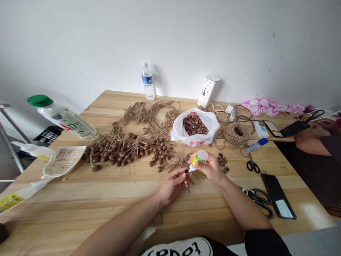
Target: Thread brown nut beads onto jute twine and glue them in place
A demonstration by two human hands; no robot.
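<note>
Between the thumb and fingers of my left hand [172, 185] is a small brown nut-shell cap [187, 172], its hollow side showing. My right hand [211, 169] is wrapped round a small glue bottle [199, 157] with a yellow-green label, tipped nozzle-down. The nozzle meets or nearly meets the cap; I cannot tell whether glue is flowing. Just behind my hands lies a bundle of twine pieces [179, 161]. A few loose caps [221, 160] sit right of my right hand. Farther back, a white plastic bag [177, 129] stands open, full of brown caps [195, 125].
Nuts on twine [117, 153] are heaped at left, beside a woven tray [64, 161] and a large white bottle [69, 121]. A water bottle [147, 83], twine ball [236, 133], scissors [259, 199] and a black phone case [278, 195] are around. Another person's arm [310, 144] rests at right.
</note>
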